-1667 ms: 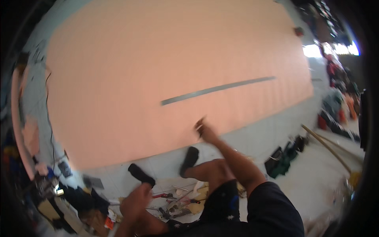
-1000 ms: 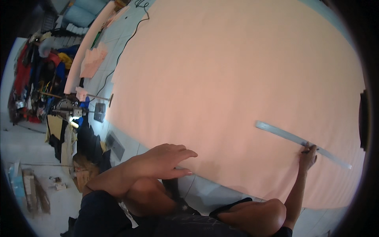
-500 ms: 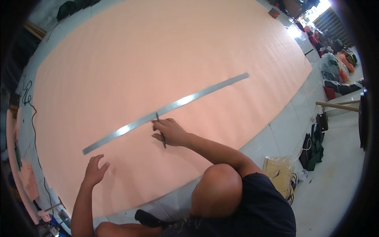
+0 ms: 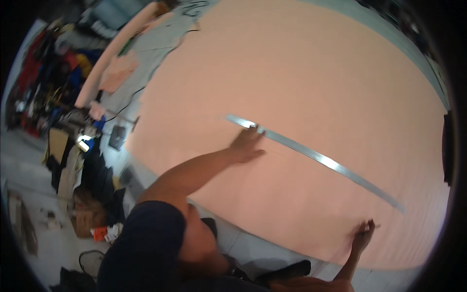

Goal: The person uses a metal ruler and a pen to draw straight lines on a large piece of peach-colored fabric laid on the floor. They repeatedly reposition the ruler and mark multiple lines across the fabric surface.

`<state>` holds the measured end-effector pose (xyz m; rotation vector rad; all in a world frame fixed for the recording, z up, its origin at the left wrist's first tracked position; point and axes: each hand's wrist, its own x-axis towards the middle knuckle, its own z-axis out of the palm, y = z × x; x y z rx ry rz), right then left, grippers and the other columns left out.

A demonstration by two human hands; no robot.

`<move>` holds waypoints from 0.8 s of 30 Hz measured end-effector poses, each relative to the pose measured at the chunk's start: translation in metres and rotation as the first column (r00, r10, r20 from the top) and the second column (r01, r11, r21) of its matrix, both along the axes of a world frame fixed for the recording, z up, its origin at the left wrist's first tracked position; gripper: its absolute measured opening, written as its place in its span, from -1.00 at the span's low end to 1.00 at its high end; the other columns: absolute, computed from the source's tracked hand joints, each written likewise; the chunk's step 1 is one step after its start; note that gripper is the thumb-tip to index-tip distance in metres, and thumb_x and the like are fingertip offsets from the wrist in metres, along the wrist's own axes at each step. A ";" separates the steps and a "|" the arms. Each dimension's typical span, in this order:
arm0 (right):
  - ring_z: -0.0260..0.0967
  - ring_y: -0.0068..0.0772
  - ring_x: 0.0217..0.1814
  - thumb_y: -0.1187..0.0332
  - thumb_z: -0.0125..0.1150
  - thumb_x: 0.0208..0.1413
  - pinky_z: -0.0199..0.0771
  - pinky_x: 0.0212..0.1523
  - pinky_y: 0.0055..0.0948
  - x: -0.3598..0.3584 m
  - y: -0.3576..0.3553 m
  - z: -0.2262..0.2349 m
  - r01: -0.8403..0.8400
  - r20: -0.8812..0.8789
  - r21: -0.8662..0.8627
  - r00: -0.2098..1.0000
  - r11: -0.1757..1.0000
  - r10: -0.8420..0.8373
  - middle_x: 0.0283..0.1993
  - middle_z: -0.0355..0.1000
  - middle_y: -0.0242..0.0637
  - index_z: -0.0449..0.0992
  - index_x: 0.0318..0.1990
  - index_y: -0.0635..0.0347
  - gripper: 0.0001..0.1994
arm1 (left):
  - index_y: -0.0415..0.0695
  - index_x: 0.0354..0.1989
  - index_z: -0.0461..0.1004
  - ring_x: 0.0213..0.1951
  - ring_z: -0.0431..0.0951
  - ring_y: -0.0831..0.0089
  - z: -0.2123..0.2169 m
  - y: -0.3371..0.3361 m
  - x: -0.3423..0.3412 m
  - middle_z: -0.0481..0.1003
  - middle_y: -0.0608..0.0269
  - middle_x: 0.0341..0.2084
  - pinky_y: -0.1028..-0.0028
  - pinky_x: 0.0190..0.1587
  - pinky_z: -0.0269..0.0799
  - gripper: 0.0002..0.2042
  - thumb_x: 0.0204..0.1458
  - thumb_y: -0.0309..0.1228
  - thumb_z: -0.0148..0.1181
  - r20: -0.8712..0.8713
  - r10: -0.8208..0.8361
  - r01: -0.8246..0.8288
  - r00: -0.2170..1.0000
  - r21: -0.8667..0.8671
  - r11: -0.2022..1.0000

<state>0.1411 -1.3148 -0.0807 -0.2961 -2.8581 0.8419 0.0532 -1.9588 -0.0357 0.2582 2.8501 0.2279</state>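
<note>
A long metal ruler [image 4: 316,156] lies slantwise across a large peach-coloured sheet [image 4: 311,73] spread on the floor. Near the ruler's left end, my left hand [image 4: 247,143] rests with its fingers stretched over the metal and its thumb apart on the sheet. My right hand [image 4: 364,234] is below the ruler's far right end, off the metal. Its fingers are pinched on a thin pen [image 4: 379,226], of which only a short, blurred part shows.
Left of the sheet are a peach roll [image 4: 114,48], a black cable [image 4: 163,61] and a small dark box [image 4: 117,137]. Cluttered cloth and tools [image 4: 63,92] lie farther left. White floor tiles border the sheet's near edge.
The view has swung to the left, so the ruler now slants down to the right. My left hand has come onto the ruler; my right hand has moved away from its middle towards its right end.
</note>
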 end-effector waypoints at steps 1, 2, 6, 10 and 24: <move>0.38 -0.04 0.27 0.31 0.18 0.37 0.38 0.26 -0.17 0.013 -0.014 0.002 0.004 -0.069 -0.047 0.998 0.999 -0.007 0.20 0.42 0.07 0.32 0.30 0.32 -0.56 | -0.17 0.52 -0.02 0.52 -0.14 -0.19 -0.001 0.000 0.008 -0.12 -0.28 0.50 0.00 0.51 -0.16 -0.21 0.28 0.10 -0.01 -0.030 0.009 -0.009 1.000 0.006 1.000; 0.40 0.04 0.24 0.33 0.19 0.35 0.41 0.23 -0.13 0.020 -0.025 0.010 -0.004 -0.067 0.023 0.998 1.000 0.006 0.16 0.43 0.12 0.31 0.31 0.33 -0.54 | -0.17 0.52 -0.03 0.52 -0.13 -0.16 0.004 0.005 0.010 -0.13 -0.26 0.51 0.00 0.50 -0.13 -0.21 0.29 0.10 -0.02 0.003 0.032 -0.032 0.999 0.023 0.999; 0.43 0.12 0.19 0.35 0.21 0.31 0.46 0.16 -0.06 0.029 -0.053 0.025 -0.183 -0.038 0.120 0.981 0.976 0.189 0.13 0.44 0.14 0.31 0.30 0.35 -0.53 | -0.16 0.54 -0.06 0.53 -0.16 -0.12 0.007 0.005 0.021 -0.18 -0.21 0.53 0.00 0.51 -0.16 -0.20 0.29 0.10 -0.03 0.047 0.052 -0.054 0.998 0.055 0.997; 0.44 0.17 0.11 0.37 0.27 0.23 0.46 0.11 -0.06 0.039 -0.059 0.021 -0.239 -0.039 0.191 0.967 0.952 0.251 0.08 0.46 0.12 0.34 0.24 0.35 -0.53 | -0.17 0.53 -0.06 0.54 -0.17 -0.10 0.014 0.014 0.018 -0.17 -0.20 0.52 0.01 0.51 -0.18 -0.21 0.31 0.12 -0.07 0.041 0.046 -0.049 0.998 0.064 0.997; 0.33 0.13 0.31 0.27 -0.03 0.38 0.31 0.36 -0.06 0.037 -0.017 -0.017 -0.576 0.291 0.342 0.816 0.743 0.499 0.18 0.46 0.08 0.57 0.03 0.27 -0.69 | -0.22 0.45 0.13 0.52 -0.13 -0.13 0.029 -0.006 0.072 -0.07 -0.24 0.49 -0.03 0.43 -0.03 -0.26 0.27 0.08 0.01 0.125 0.092 -0.113 0.988 0.173 0.978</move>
